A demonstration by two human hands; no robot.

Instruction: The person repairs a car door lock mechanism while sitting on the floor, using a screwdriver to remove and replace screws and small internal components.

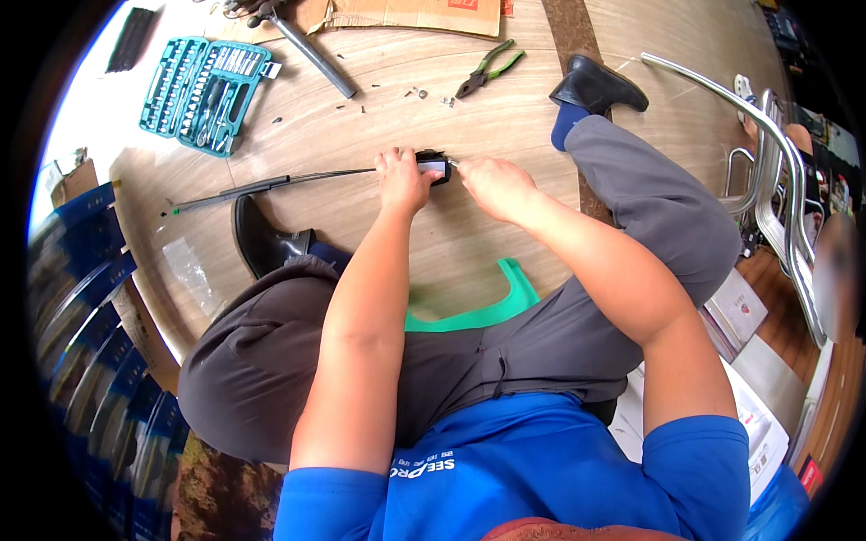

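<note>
Blue shirt and grey trousers fill the bottom of the view, for the person sits on the wooden floor (505, 117) with knees spread. Both hands meet at a small black part (437, 166) near the middle of the floor. A long thin rod (271, 187) runs from it toward the left. The left hand (402, 178) is curled down on the part, holding it. The right hand (494, 185) is closed, pinching something tiny at the part's right end. It looks like a fixing step, and it calls for slow, careful fingers. I cannot tell what the right hand pinches. The hands hide most of the part. Green pliers (488, 69) and a teal tool case (206, 90) lie near the far edge.
</note>
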